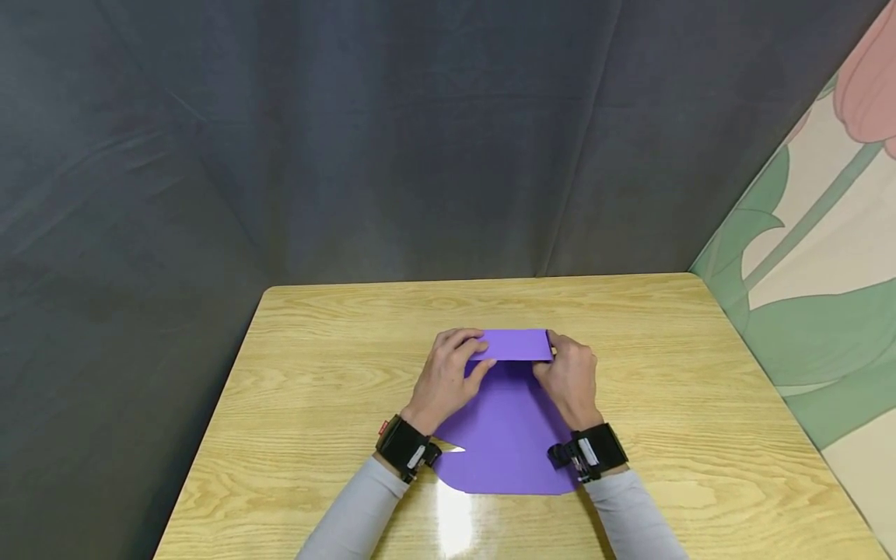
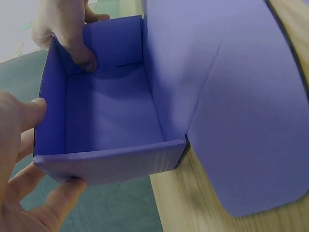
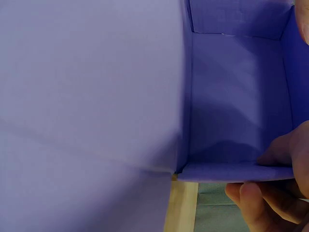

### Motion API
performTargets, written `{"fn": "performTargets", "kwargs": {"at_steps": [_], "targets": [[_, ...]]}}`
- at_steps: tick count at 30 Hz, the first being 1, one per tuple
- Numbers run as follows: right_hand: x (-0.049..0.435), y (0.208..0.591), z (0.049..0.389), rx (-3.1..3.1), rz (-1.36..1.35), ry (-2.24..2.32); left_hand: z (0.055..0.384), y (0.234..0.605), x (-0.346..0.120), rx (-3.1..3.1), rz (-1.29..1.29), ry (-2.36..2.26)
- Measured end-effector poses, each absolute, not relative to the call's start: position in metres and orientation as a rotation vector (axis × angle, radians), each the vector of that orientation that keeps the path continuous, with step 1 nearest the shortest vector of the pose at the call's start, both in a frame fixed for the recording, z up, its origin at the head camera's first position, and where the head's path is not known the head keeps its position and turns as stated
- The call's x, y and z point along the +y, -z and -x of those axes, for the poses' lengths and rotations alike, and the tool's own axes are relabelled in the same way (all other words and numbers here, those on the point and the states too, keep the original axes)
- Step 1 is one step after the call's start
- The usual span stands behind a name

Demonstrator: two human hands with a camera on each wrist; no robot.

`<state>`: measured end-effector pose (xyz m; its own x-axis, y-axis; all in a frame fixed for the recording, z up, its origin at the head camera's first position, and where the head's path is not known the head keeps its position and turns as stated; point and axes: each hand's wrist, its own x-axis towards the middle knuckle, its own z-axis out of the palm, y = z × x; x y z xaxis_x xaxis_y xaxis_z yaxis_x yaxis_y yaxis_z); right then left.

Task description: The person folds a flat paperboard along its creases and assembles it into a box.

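A purple cardboard box stands tipped up on its side, its opening toward me. From its lower edge a wide purple lid panel spreads over the table toward me. My left hand grips the box's left end, its fingers spread around the outside of the corner, as the left wrist view shows. At the other end, my right hand pinches the side wall, with the thumb inside the box and the fingers outside. The inside of the box holds nothing in the right wrist view.
The wood-grain table extends around the box on all sides. A dark curtain hangs behind and to the left of it. A flower-patterned cloth borders the right side.
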<state>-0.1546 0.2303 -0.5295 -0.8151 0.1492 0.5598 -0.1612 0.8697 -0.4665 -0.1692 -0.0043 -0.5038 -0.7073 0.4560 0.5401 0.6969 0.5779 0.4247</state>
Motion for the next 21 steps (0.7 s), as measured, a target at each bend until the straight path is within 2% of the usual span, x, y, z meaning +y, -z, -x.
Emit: {"fn": "performTargets", "kwargs": {"at_steps": [21], "targets": [[0.2279,0.5308,0.1567,-2.41,0.001,-0.685,0.1711,0.5009,-0.0052,-2.476,0.944,0.889]]}}
